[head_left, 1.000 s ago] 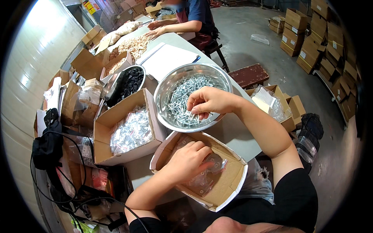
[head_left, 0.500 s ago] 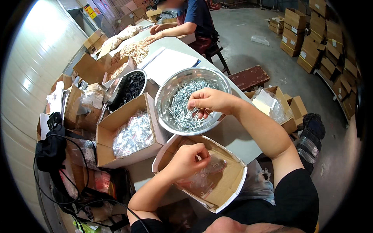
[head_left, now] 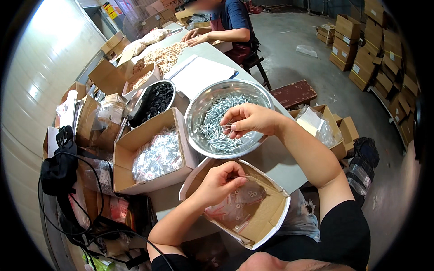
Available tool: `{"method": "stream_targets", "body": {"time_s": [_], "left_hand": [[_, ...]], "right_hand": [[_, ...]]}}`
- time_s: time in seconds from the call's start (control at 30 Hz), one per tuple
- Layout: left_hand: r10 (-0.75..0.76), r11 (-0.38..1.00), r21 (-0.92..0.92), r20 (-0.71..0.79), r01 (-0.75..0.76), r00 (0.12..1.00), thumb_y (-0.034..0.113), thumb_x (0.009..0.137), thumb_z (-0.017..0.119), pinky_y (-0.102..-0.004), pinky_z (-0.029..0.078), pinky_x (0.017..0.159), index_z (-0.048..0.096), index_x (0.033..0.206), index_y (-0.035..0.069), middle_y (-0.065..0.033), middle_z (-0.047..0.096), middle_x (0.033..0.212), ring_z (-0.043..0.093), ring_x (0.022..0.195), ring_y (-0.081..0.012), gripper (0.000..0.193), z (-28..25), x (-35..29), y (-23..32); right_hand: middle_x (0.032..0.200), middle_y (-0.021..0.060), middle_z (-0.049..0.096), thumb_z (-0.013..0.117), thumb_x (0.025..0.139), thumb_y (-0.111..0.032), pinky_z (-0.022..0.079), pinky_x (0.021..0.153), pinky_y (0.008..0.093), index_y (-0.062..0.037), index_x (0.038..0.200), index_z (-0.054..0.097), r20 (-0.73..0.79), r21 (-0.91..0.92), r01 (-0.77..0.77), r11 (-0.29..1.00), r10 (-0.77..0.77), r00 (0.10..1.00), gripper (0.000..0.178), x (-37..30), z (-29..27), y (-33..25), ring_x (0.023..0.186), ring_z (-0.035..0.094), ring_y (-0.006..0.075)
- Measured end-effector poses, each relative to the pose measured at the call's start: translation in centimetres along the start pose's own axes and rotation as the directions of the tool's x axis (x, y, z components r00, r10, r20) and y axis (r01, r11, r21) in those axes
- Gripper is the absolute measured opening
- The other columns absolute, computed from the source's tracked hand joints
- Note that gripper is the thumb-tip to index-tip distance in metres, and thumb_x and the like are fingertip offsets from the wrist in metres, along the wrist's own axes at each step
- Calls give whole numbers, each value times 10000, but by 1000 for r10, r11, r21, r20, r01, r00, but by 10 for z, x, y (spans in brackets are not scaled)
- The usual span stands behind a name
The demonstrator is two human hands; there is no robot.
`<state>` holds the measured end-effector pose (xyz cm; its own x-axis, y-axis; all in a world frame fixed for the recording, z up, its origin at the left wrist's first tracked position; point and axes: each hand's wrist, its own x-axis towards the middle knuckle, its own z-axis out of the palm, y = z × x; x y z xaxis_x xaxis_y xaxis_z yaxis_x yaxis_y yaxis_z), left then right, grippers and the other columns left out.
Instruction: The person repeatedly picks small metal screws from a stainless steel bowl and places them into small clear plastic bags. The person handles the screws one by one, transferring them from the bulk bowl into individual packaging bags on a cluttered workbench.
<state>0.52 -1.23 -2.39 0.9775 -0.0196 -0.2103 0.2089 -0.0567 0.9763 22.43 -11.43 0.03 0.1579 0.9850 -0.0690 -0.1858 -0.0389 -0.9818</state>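
A wide steel bowl (head_left: 267,100) full of silvery screws (head_left: 210,122) stands on the table in front of me. My right hand (head_left: 255,121) is over its right side, with a few screws (head_left: 227,127) pinched between thumb and fingertips. Nearer to me, my left hand (head_left: 220,184) pinches the top edge of a clear plastic bag (head_left: 247,194) above a shallow cardboard tray (head_left: 273,205). More clear bags with red edges and small white rings lie in that tray; where one bag ends and another begins is hard to tell.
To the left, a cardboard box (head_left: 124,158) holds packed bags (head_left: 158,156). Behind it a metal container holds black parts (head_left: 158,101). Paper (head_left: 201,74) lies past the bowl. A co-worker (head_left: 235,31) handles small tan pieces (head_left: 162,56). Open boxes (head_left: 337,147) stand right of the table.
My right hand has lifted slightly from the screw heap, and screws now show in its fingertips. My left thumb and fingers have come together at the bag's edge.
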Motion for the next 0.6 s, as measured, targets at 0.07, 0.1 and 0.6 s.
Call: {"method": "stream_targets", "body": {"time_s": [0.07,0.1,0.6], "left_hand": [[99,990,103,-31,-96,995,-1,868,657,-220,491,723,572,947,5,-25,604,929,572,827,-82,116,1,1,2],[210,964,175,-49,-199,976,-2,867,657,-221,490,718,578,939,5,-23,608,914,573,811,-82,107,3,1,5],[338,905,358,-276,-230,900,93,836,720,-229,432,532,643,773,-25,-64,635,682,543,583,-68,155,4,-9,16]], "right_hand": [[1015,119,657,568,861,-3,532,734,227,13,1147,565,-4,-9,4,1000,-4,1000,286,1,1,0,853,647,124],[1008,120,658,566,862,-2,532,728,224,12,1127,565,-5,-13,5,1000,-5,1000,266,1,1,1,845,647,123],[894,55,652,633,861,-43,547,739,242,0,976,624,-26,-91,18,996,-20,999,122,1,2,2,800,649,110]]}}
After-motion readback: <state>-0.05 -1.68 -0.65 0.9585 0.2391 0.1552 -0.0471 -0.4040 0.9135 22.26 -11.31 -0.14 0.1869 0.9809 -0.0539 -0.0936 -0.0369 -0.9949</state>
